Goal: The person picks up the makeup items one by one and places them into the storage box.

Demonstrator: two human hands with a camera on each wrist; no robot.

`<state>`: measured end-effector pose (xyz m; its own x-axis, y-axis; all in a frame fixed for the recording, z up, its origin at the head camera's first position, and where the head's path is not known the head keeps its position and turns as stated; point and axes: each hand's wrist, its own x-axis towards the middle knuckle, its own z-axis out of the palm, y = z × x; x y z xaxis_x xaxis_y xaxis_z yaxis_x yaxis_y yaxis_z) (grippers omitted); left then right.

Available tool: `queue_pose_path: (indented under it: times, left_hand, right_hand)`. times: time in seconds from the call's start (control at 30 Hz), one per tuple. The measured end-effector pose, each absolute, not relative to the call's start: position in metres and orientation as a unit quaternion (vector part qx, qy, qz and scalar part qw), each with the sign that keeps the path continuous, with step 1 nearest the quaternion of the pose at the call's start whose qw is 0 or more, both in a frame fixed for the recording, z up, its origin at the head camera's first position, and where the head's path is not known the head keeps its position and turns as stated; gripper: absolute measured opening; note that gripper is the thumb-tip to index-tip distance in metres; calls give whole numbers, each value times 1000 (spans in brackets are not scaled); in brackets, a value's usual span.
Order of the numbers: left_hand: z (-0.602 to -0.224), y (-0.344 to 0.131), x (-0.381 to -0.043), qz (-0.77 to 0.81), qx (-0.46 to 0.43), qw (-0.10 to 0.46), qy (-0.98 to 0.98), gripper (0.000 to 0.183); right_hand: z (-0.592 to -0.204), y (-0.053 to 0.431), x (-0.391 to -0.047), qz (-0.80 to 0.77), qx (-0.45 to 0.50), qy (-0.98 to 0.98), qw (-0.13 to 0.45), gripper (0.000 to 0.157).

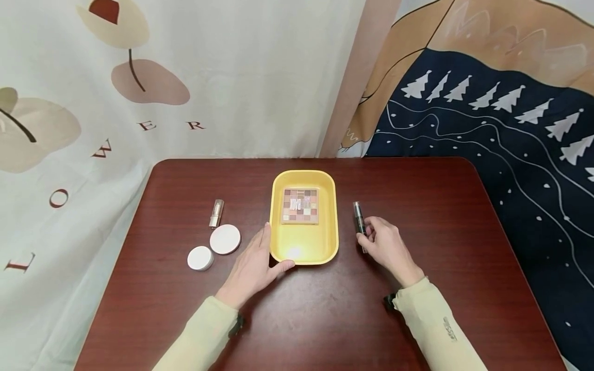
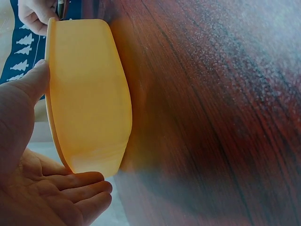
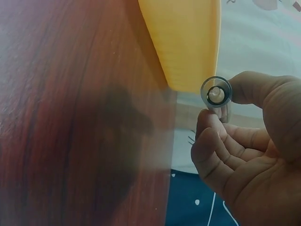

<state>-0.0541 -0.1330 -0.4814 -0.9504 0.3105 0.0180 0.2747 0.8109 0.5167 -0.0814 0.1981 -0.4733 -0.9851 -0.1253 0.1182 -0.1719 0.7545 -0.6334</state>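
Note:
A yellow tray (image 1: 303, 252) stands on the dark red-brown table, with an eyeshadow palette (image 1: 300, 206) lying in its far half. My left hand (image 1: 250, 268) rests against the tray's near left corner, its fingers straight along the side. In the left wrist view the thumb (image 2: 35, 82) touches the tray's rim. To the right of the tray, my right hand (image 1: 385, 245) pinches a slim dark cosmetic tube (image 1: 359, 216) with a silver far end between thumb and fingers. The right wrist view shows the tube (image 3: 216, 93) end-on, its end clear and round.
Left of the tray lie a lipstick (image 1: 216, 213) with a clear cap, a flat round white compact (image 1: 225, 239) and a small white jar (image 1: 200, 258). Printed curtains (image 1: 260, 103) hang behind the table (image 1: 297, 319), meeting its far edge.

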Motion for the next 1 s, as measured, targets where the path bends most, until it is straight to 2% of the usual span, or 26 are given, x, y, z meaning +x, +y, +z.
queue_pose_path:
  times: [0.63,1.0]
  left_hand:
    - [-481,-134,-54,278,152,41,948,113]
    - [-481,-134,-54,278,150,44,948,113]
  right_hand:
    - [-465,167,-100,315,104,-942,47,20]
    - [-461,145,-110,300,106,-946,57,11]
